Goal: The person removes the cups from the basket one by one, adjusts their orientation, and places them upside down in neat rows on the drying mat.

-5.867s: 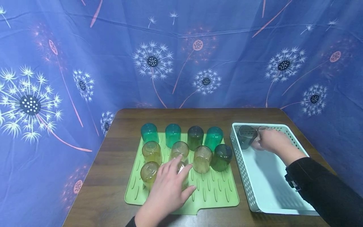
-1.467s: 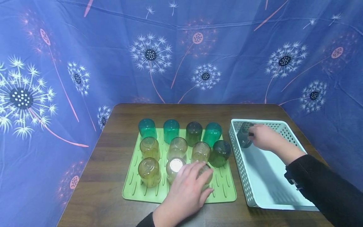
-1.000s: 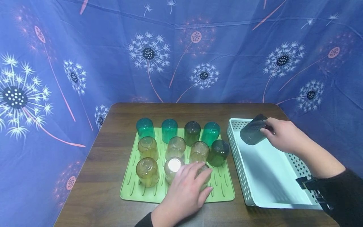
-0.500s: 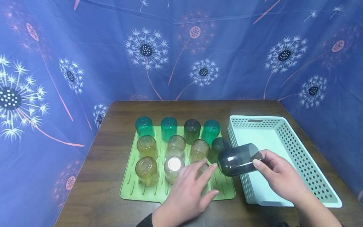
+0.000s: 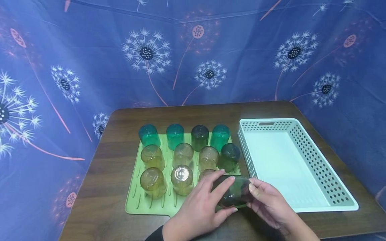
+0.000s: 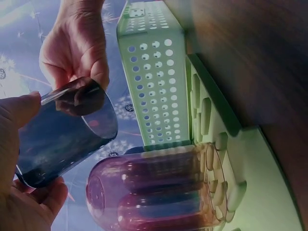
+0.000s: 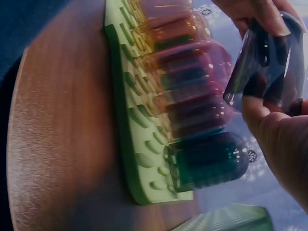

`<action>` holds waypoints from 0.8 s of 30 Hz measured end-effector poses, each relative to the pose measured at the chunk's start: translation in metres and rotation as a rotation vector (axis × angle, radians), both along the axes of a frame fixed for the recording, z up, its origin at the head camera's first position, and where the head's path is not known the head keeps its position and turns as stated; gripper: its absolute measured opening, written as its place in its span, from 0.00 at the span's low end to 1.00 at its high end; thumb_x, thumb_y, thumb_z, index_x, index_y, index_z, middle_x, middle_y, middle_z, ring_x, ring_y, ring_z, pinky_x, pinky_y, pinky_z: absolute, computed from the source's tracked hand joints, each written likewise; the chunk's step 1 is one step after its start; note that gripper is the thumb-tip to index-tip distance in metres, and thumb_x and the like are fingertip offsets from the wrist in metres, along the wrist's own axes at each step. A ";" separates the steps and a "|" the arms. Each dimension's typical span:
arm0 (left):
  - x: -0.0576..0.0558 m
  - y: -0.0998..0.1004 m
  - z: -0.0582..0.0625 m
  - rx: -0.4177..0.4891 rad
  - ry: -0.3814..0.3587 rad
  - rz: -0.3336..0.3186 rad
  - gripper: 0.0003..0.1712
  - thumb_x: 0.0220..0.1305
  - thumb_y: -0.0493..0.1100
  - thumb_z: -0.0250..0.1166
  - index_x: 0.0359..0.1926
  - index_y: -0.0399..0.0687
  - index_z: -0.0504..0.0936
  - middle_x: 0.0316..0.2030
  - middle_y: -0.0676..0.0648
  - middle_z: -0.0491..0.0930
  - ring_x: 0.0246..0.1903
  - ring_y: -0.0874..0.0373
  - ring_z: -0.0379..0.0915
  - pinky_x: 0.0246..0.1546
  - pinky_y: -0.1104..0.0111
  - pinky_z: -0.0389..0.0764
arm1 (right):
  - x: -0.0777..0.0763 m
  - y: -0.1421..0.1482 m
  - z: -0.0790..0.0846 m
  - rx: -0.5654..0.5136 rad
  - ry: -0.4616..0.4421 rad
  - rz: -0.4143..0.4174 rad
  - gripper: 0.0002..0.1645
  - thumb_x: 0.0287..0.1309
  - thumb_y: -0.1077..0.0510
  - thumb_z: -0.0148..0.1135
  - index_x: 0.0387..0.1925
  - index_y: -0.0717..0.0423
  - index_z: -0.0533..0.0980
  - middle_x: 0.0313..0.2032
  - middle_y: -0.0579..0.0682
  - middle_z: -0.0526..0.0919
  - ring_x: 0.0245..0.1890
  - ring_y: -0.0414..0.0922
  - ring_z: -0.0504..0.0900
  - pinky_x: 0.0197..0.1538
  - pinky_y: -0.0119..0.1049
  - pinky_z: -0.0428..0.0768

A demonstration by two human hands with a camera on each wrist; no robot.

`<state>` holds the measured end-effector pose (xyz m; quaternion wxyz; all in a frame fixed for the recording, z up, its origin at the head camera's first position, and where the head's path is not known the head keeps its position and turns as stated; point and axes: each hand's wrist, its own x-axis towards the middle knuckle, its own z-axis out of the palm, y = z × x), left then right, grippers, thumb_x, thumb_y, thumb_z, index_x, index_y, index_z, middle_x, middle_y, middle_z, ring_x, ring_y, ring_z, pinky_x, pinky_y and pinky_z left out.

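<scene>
A dark grey drinking glass [image 5: 236,191] lies tilted on its side in the air, over the front right corner of the green drying mat [image 5: 141,205]. My right hand [image 5: 271,202] grips it at its open rim, thumb on top. At the closed base, my left hand [image 5: 200,206] holds it, with thumb and fingers on either side in the left wrist view. Upside-down glasses stand in rows on the mat: teal ones [image 5: 175,136] and a dark one [image 5: 200,138] at the back, amber [image 5: 153,182] and brownish ones nearer. My left hand partly hides one front glass [image 5: 206,173].
A pale mint basket [image 5: 254,167] with perforated walls stands right of the mat. The wooden table [image 5: 105,174] shows on the left and along the front. A blue cloth [image 5: 256,67] with dandelion prints hangs behind.
My right hand has lifted the dark glass out of the basket and carried it left and forward over the mat. My left hand, earlier over a front glass, now holds the dark glass's base.
</scene>
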<state>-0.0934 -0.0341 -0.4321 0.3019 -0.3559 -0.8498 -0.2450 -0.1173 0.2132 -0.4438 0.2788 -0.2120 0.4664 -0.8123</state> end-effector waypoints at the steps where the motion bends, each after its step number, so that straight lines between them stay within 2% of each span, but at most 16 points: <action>1: 0.000 0.000 0.000 0.002 -0.001 -0.001 0.48 0.53 0.59 0.77 0.71 0.51 0.68 0.66 0.41 0.71 0.61 0.50 0.76 0.58 0.61 0.82 | 0.000 0.000 0.001 0.033 -0.011 -0.011 0.23 0.80 0.65 0.29 0.52 0.58 0.74 0.50 0.47 0.85 0.51 0.39 0.84 0.55 0.33 0.83; 3: 0.000 0.001 0.001 0.008 -0.007 0.002 0.48 0.53 0.59 0.77 0.71 0.50 0.68 0.65 0.41 0.71 0.60 0.51 0.76 0.57 0.62 0.83 | 0.001 0.001 0.004 0.159 -0.006 -0.071 0.20 0.80 0.63 0.32 0.50 0.57 0.75 0.47 0.44 0.85 0.49 0.37 0.83 0.53 0.33 0.83; 6: -0.002 0.003 0.003 0.007 -0.010 0.010 0.48 0.53 0.59 0.77 0.71 0.51 0.68 0.64 0.41 0.71 0.60 0.51 0.76 0.56 0.62 0.84 | 0.000 0.004 0.016 0.455 0.020 -0.233 0.16 0.80 0.57 0.42 0.54 0.60 0.74 0.48 0.44 0.84 0.49 0.37 0.83 0.53 0.34 0.83; 8: -0.004 0.004 0.005 -0.001 -0.006 0.013 0.48 0.53 0.59 0.77 0.71 0.52 0.69 0.64 0.41 0.72 0.60 0.51 0.76 0.56 0.63 0.84 | 0.000 0.006 0.025 0.642 0.047 -0.359 0.19 0.78 0.53 0.48 0.57 0.64 0.72 0.48 0.46 0.82 0.49 0.38 0.83 0.53 0.34 0.84; 10: -0.007 0.006 0.007 -0.027 -0.015 0.022 0.47 0.54 0.59 0.77 0.71 0.54 0.69 0.64 0.41 0.72 0.60 0.51 0.77 0.57 0.63 0.83 | -0.001 0.010 0.032 0.748 0.072 -0.474 0.23 0.76 0.52 0.52 0.59 0.67 0.70 0.49 0.49 0.80 0.49 0.39 0.83 0.52 0.33 0.85; 12: -0.008 0.009 0.008 -0.071 -0.047 0.031 0.45 0.55 0.60 0.76 0.71 0.57 0.69 0.65 0.42 0.73 0.60 0.50 0.77 0.58 0.63 0.82 | -0.003 0.014 0.037 0.775 0.111 -0.548 0.24 0.75 0.53 0.53 0.59 0.69 0.69 0.49 0.51 0.79 0.48 0.39 0.83 0.51 0.31 0.86; 14: -0.010 0.012 0.009 -0.130 -0.096 0.043 0.44 0.57 0.61 0.74 0.71 0.59 0.68 0.65 0.42 0.72 0.60 0.50 0.76 0.59 0.62 0.82 | -0.004 0.018 0.039 0.769 0.148 -0.582 0.21 0.75 0.55 0.53 0.58 0.68 0.70 0.48 0.52 0.79 0.47 0.40 0.83 0.50 0.30 0.85; 17: -0.014 0.018 0.010 -0.225 -0.153 0.048 0.42 0.59 0.61 0.72 0.71 0.60 0.67 0.66 0.42 0.72 0.60 0.50 0.77 0.59 0.59 0.82 | -0.006 0.021 0.039 0.784 0.162 -0.579 0.19 0.75 0.55 0.53 0.57 0.66 0.71 0.47 0.50 0.80 0.46 0.41 0.84 0.50 0.28 0.84; 24: -0.029 0.036 0.011 -0.377 -0.184 0.037 0.40 0.57 0.59 0.74 0.67 0.58 0.69 0.63 0.43 0.74 0.58 0.52 0.78 0.53 0.60 0.85 | -0.008 0.017 0.035 0.898 0.144 -0.556 0.22 0.75 0.53 0.53 0.59 0.64 0.71 0.47 0.47 0.81 0.45 0.39 0.85 0.49 0.30 0.84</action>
